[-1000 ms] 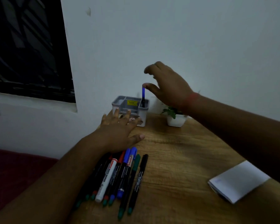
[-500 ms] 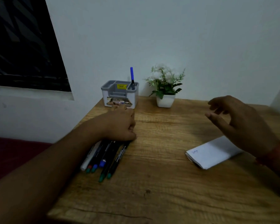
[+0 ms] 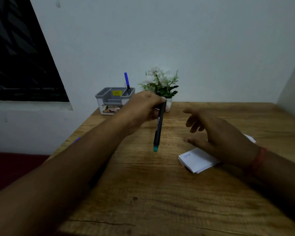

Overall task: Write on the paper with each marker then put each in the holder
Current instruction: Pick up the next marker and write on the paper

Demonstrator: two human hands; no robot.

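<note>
My left hand grips a black marker with a green end, held above the middle of the table with the green end pointing down toward me. To its right, my right hand hovers with fingers spread, holding nothing, just above the folded white paper, which carries a short line of blue writing. The grey holder stands at the back left by the wall, with one blue marker upright in its right compartment. My left forearm hides the other markers, apart from a blue tip at the table's left edge.
A small potted plant in a white pot stands right of the holder, just behind my left hand. The wooden table meets the white wall at the back and right. A dark window is at the upper left.
My left hand has lifted a black, green-ended marker off the pile and carried it right toward the middle. My right hand has shifted left over the paper.
</note>
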